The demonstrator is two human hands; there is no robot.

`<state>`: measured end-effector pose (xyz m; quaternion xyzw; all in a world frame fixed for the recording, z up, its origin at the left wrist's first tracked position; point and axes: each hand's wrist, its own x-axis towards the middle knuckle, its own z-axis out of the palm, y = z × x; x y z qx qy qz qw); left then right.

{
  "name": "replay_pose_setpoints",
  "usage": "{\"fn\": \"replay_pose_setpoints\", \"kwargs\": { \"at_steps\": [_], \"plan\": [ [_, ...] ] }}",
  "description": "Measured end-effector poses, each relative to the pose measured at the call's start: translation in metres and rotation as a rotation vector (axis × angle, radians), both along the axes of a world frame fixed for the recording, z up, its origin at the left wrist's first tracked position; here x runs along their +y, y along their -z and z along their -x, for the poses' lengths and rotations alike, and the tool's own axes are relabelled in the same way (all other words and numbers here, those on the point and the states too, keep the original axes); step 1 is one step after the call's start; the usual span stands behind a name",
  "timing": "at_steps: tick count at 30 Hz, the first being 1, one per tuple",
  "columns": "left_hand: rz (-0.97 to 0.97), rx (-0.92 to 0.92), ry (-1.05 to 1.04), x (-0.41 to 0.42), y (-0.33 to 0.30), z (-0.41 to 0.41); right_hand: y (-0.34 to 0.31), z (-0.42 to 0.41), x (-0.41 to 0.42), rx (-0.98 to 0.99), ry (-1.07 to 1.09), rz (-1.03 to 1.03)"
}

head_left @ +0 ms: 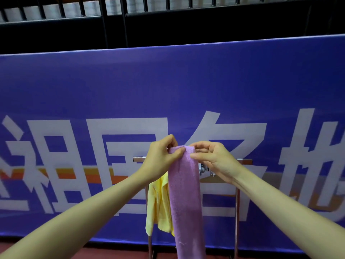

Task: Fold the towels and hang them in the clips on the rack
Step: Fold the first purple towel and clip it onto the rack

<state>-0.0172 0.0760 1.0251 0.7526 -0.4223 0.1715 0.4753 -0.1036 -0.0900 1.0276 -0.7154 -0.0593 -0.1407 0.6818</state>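
A long purple towel [184,199], folded into a narrow strip, hangs straight down in front of the metal rack [237,202]. My left hand [162,157] pinches its top left corner. My right hand [212,159] pinches the top right corner, just above the rack's top bar. A yellow towel [158,206] hangs from the rack behind and left of the purple one. A metal clip [203,168] shows on the bar beside my right hand; other clips are hidden by hands and towels.
A tall blue banner [168,90] with large white characters stands right behind the rack. Above it runs a dark railing [115,14]. The floor [115,252] below is reddish.
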Motion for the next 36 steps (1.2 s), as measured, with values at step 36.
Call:
{"fn": "replay_pose_setpoints", "kwargs": {
  "at_steps": [36],
  "plan": [
    [0.001, 0.88, 0.399, -0.049, 0.146, -0.011, -0.099, -0.011, -0.042, -0.137, 0.418, -0.074]
  ]
}}
